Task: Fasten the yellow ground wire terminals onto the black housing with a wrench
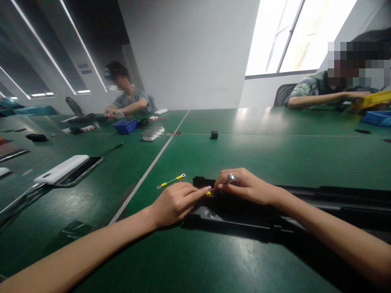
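In the head view, a long black metal channel (235, 217) lies on the green table under my hands. My left hand (179, 201) rests at its left end, index finger stretched out and the others curled. That fingertip presses on a small yellow-sleeved cable lug (209, 193), mostly hidden. My right hand (244, 186) is closed right beside it, fingers pinched down into the channel. A shiny silver metal tool (232, 177) shows between its fingers; its exact kind is unclear. Just beyond my left hand lies a green-and-yellow ground wire (171, 181) with ring terminals.
A white power bank (62, 169) and a phone (81, 173) lie at left with cables. Farther off are a small black block (214, 134), a blue bin (125, 126) and a white item (152, 133). Two other people sit across the table, one handling something yellow (371, 99).
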`<state>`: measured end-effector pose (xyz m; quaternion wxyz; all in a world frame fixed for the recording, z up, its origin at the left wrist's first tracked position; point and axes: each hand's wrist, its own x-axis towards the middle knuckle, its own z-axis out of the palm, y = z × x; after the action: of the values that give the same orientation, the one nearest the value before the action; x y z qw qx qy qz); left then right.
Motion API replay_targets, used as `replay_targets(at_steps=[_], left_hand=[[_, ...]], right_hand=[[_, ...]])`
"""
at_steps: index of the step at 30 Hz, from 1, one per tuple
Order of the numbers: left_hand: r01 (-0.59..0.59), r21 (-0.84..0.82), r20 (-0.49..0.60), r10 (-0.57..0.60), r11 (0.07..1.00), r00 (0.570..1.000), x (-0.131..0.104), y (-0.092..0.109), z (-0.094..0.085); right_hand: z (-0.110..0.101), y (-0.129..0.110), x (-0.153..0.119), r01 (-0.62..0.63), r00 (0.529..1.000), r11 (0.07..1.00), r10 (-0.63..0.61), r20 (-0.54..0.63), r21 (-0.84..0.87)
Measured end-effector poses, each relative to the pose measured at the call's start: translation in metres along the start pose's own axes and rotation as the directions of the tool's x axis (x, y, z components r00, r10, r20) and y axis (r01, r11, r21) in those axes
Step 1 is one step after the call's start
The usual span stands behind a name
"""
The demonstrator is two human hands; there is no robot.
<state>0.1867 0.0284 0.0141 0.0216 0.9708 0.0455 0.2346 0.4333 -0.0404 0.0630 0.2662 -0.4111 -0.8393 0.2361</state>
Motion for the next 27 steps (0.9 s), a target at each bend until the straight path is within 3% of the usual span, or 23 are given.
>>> replay_targets(at_steps=[27], left_hand=[[-0.006,-0.011,-0.010,0.005,1.000,1.000,0.0002,-0.0005,0.0002]], right_hand=[[0.0015,0.0012,0.0005,0.021,0.999,1.000,-0.021,-0.040,-0.022]])
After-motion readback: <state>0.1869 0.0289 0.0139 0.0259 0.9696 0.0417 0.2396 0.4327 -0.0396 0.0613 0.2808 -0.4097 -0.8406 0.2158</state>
